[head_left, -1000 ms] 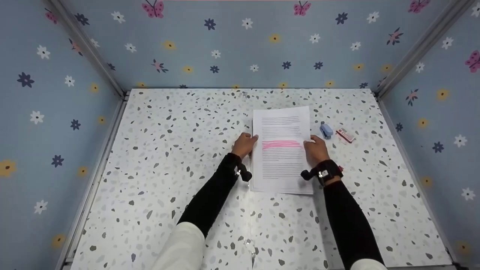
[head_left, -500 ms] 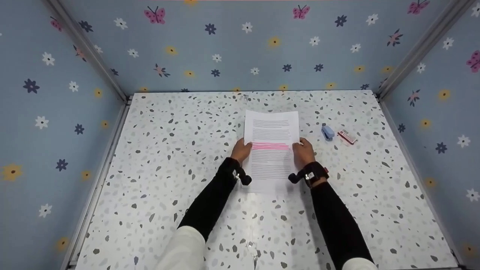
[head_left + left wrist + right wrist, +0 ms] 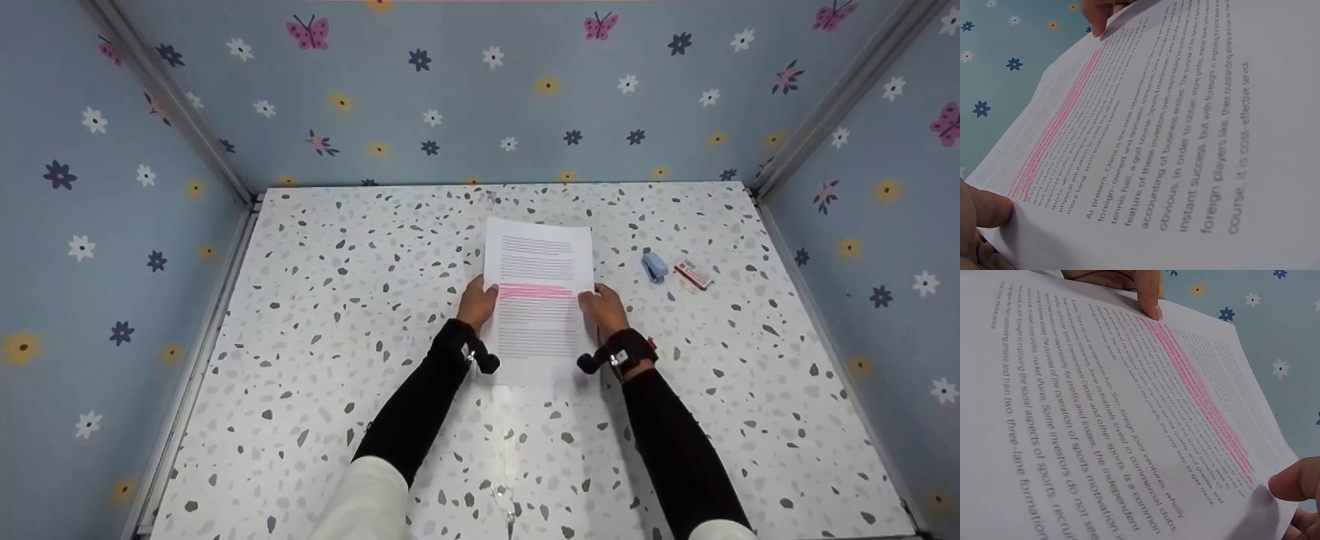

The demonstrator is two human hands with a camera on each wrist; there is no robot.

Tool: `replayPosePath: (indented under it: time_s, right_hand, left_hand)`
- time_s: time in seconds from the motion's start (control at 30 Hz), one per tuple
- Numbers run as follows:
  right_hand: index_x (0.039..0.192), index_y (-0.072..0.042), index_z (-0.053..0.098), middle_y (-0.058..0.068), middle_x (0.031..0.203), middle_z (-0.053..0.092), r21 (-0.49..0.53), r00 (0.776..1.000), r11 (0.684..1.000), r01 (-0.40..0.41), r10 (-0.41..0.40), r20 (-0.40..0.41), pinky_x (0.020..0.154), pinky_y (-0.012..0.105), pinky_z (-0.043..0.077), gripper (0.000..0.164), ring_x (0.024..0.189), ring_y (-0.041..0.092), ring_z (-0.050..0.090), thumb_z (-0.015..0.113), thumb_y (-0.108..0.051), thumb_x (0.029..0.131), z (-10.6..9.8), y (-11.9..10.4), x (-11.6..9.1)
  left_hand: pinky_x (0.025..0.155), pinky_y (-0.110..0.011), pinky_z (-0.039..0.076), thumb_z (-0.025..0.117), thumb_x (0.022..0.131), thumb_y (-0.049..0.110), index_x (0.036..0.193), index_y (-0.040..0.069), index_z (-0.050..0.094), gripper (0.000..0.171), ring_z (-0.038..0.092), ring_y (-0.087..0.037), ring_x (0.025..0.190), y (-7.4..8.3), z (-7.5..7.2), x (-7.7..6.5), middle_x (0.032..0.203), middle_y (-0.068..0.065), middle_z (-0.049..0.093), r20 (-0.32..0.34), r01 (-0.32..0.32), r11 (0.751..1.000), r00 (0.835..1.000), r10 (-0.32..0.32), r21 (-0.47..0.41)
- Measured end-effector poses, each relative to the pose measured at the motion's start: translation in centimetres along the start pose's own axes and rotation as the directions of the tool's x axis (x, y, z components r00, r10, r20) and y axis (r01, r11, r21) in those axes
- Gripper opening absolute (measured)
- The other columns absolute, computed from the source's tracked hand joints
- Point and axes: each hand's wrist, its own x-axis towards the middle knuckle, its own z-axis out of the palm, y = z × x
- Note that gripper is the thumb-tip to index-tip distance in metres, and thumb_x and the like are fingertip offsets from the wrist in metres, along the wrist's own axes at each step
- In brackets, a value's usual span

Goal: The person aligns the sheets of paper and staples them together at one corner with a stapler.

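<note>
Printed paper (image 3: pixel 536 326) with a pink highlighted band across its upper middle is held between both hands over the speckled table. My left hand (image 3: pixel 478 304) pinches its left edge, thumb on top and fingers curled beneath. On the opposite edge, my right hand (image 3: pixel 606 309) grips in the same way. The left wrist view shows the left thumb (image 3: pixel 994 209) pressing on the page beside the highlighting. In the right wrist view, the right thumb (image 3: pixel 1292 481) lies over the paper's edge. How many sheets are in the bundle cannot be told.
To the right of the paper, a small light-blue stapler (image 3: pixel 655 267) lies on the table (image 3: pixel 360 300). Beside it is a small red-and-white box (image 3: pixel 694 274). Blue flowered walls (image 3: pixel 487 90) stand at the back and both sides.
Both hands have carried the paper leftward and tilted it up toward me. The lower sheet edges that showed earlier now line up with the top page. Stapler and box stay put.
</note>
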Motion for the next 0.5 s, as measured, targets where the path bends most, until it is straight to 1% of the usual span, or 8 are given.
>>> replayPosePath:
  time_s: [0.1,0.13,0.17,0.27,0.33,0.37,0.4,0.5]
  right_hand:
    - [0.138,0.006,0.052,0.023,0.129,0.058,-0.025,1.000,1.000,-0.015,0.015,-0.001,0.110,0.044,0.034,0.044,0.117,0.032,0.051,0.051,-0.016,0.100,0.3,0.1,-0.1]
    - [0.137,0.006,0.053,0.023,0.128,0.059,-0.036,1.000,0.999,-0.010,0.010,-0.008,0.112,0.044,0.030,0.043,0.117,0.032,0.051,0.052,-0.016,0.099,0.4,0.1,-0.1]
    - [0.136,0.006,0.053,0.024,0.128,0.060,-0.047,1.000,0.999,-0.003,0.002,-0.012,0.113,0.044,0.030,0.043,0.117,0.033,0.051,0.052,-0.015,0.099,0.6,0.0,-0.1]
    - [0.133,0.005,0.055,0.023,0.126,0.062,-0.108,0.999,0.994,0.031,-0.034,-0.031,0.110,0.044,0.033,0.041,0.113,0.033,0.055,0.052,-0.014,0.097,1.1,0.1,0.1]
    - [0.132,0.006,0.056,0.024,0.126,0.062,-0.144,0.997,0.988,0.061,-0.068,-0.042,0.107,0.043,0.037,0.040,0.111,0.033,0.057,0.051,-0.012,0.097,1.3,0.1,0.2]
    - [0.132,0.007,0.055,0.024,0.127,0.062,-0.157,0.996,0.985,0.074,-0.082,-0.045,0.103,0.043,0.040,0.040,0.111,0.033,0.057,0.051,-0.011,0.097,1.3,0.1,0.2]
    - [0.132,0.007,0.055,0.024,0.128,0.061,-0.170,0.994,0.982,0.087,-0.096,-0.049,0.103,0.043,0.041,0.039,0.111,0.033,0.057,0.051,-0.010,0.097,1.4,0.1,0.2]
    - [0.131,0.008,0.056,0.024,0.130,0.060,-0.175,0.989,0.977,0.122,-0.134,-0.059,0.101,0.042,0.041,0.038,0.113,0.032,0.056,0.051,-0.008,0.097,1.4,0.1,0.2]
  left_hand:
    - [0.111,-0.039,0.037,0.047,0.103,0.009,0.141,-0.005,0.052,0.041,0.052,-0.031,0.130,0.0,-0.1,-0.1,0.138,-0.022,0.057,-0.023,-0.015,1.000,1.000,0.015,-0.009]
    - [0.111,-0.039,0.037,0.047,0.103,0.009,0.141,-0.005,0.052,0.040,0.052,-0.031,0.129,0.0,-0.2,-0.1,0.138,-0.022,0.057,-0.028,-0.020,1.000,0.999,0.020,-0.004]
    - [0.111,-0.039,0.038,0.046,0.103,0.009,0.141,-0.004,0.052,0.040,0.052,-0.031,0.128,0.0,-0.2,-0.1,0.137,-0.022,0.058,-0.030,-0.025,1.000,0.999,0.025,0.003]
    - [0.110,-0.039,0.038,0.045,0.104,0.009,0.140,-0.004,0.051,0.039,0.053,-0.031,0.126,0.0,-0.2,-0.2,0.136,-0.022,0.058,-0.030,-0.036,0.999,0.999,0.037,0.033]
    - [0.109,-0.040,0.039,0.045,0.104,0.008,0.139,-0.004,0.051,0.038,0.054,-0.031,0.125,0.0,-0.1,-0.2,0.134,-0.023,0.059,-0.026,-0.045,0.998,0.999,0.046,0.040]
    - [0.109,-0.040,0.039,0.045,0.104,0.008,0.138,-0.005,0.052,0.037,0.055,-0.032,0.123,0.0,-0.1,-0.2,0.133,-0.024,0.059,-0.027,-0.050,0.998,0.998,0.051,0.039]
    - [0.108,-0.040,0.040,0.045,0.104,0.007,0.137,-0.005,0.052,0.037,0.055,-0.032,0.122,0.0,-0.2,-0.2,0.132,-0.024,0.060,-0.031,-0.056,0.998,0.998,0.057,0.037]
    - [0.108,-0.040,0.040,0.046,0.103,0.007,0.137,-0.005,0.054,0.036,0.056,-0.032,0.120,0.1,-0.3,-0.2,0.130,-0.024,0.061,-0.044,-0.067,0.998,0.997,0.068,0.021]
